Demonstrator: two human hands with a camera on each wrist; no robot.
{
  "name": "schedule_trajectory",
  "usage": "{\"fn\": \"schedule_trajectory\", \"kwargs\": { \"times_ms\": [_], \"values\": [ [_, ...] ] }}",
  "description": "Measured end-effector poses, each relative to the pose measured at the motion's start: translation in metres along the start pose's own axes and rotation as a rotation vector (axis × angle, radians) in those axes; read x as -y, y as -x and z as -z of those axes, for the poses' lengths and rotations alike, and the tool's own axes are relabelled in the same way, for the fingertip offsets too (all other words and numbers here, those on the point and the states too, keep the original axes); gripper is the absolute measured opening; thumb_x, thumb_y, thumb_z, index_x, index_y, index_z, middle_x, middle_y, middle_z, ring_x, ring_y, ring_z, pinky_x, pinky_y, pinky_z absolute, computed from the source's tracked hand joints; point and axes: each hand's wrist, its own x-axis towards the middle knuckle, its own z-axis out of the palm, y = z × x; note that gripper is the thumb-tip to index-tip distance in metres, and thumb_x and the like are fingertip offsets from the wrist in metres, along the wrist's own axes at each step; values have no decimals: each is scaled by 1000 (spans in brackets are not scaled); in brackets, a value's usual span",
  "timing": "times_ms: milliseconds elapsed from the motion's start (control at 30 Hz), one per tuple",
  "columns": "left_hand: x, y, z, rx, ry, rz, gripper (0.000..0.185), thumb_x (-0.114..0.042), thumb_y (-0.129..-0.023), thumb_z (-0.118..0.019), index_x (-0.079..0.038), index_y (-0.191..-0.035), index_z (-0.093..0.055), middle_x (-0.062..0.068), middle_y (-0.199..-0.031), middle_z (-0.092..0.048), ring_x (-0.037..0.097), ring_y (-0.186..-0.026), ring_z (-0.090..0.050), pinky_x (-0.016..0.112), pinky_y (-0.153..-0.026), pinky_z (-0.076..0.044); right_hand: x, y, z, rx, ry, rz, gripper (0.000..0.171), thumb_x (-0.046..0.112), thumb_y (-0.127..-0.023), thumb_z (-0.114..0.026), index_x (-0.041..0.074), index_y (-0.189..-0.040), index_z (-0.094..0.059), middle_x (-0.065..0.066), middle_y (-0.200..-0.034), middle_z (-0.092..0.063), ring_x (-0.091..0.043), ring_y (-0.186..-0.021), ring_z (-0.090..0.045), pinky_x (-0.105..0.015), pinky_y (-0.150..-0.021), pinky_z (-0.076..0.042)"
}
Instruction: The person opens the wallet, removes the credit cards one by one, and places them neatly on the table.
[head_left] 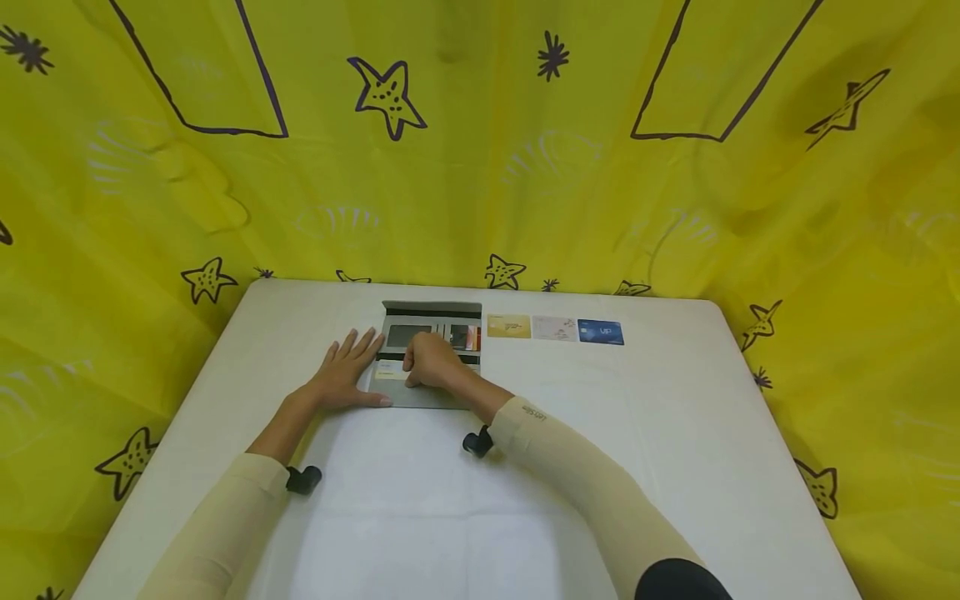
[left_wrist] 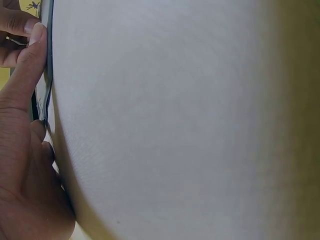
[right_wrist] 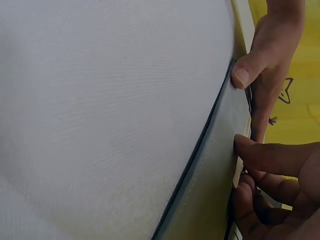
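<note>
An opened grey wallet [head_left: 427, 398] lies near the far side of the white table. My left hand [head_left: 341, 377] rests spread at its left edge, with the thumb on the wallet's near left corner. Over the middle of the wallet, my right hand [head_left: 433, 360] has its fingers curled and pinches a pale yellow card [head_left: 388, 374] at the lower pocket; that hand covers part of the card. In the right wrist view, the thumb and fingers [right_wrist: 245, 145] meet at a cream edge. The wallet's upper section shows a dark window and several cards [head_left: 468, 337] at its right.
Right of the wallet, a gold card [head_left: 508, 326], a pale patterned card [head_left: 553, 328] and a blue card [head_left: 600, 332] lie in a row on the table [head_left: 675, 417]. A yellow curtain [head_left: 465, 192] with star drawings hangs behind the table and along both sides.
</note>
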Motion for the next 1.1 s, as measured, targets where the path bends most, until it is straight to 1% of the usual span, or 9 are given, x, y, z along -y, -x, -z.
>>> {"fn": "schedule_trajectory", "kwargs": {
  "times_ms": [167, 333, 533, 667, 767, 1100],
  "values": [
    [-1, 1, 1, -2, 9, -5, 120, -57, -83, -84, -3, -167, -18, 22, -174, -9, 49, -158, 4, 69, -121, 3, 3, 0, 1, 35, -1, -21, 21, 4, -78, -93, 9, -79, -73, 1, -77, -65, -15, -72, -59, -26, -61, -49],
    [0, 1, 1, -1, 6, 0, 120, -58, -84, -83, -3, -168, -17, 22, -174, -8, 48, -158, 4, 69, -122, 4, 4, 0, 3, 54, -12, -26, 19, 4, -80, -92, 8, -83, -74, 1, -79, -64, -16, -74, -58, -25, -62, -48],
    [0, 1, 1, 1, 8, 0, 121, -60, -83, -83, -4, -168, -17, 21, -174, -7, 48, -158, 5, 69, -122, 4, -3, -3, 5, 62, -104, -41, 17, 3, -80, -92, 7, -83, -76, 0, -80, -67, -16, -75, -58, -26, -64, -48],
    [0, 1, 2, 1, 14, -5, 121, -59, -83, -83, -3, -168, -17, 22, -174, -7, 48, -158, 5, 69, -121, 4, -9, -5, 5, 69, -195, -47, 10, 1, -84, -87, 7, -83, -79, 0, -80, -71, -13, -73, -59, -24, -63, -48],
    [0, 2, 3, 4, 10, -5, 121, -59, -83, -83, -3, -168, -16, 22, -174, -6, 48, -158, 5, 69, -121, 4, -12, -5, 6, 68, -244, -36, 7, -1, -87, -83, 5, -84, -81, -2, -82, -73, -13, -72, -59, -24, -62, -48],
    [0, 0, 2, 19, 12, -3, 121, -61, -84, -81, -6, -169, -15, 19, -175, -4, 46, -158, 7, 67, -122, 5, -16, -8, 7, 53, -262, -25, 6, -2, -90, -80, 4, -89, -82, -4, -85, -75, -13, -75, -58, -23, -65, -48]
  ]
}}
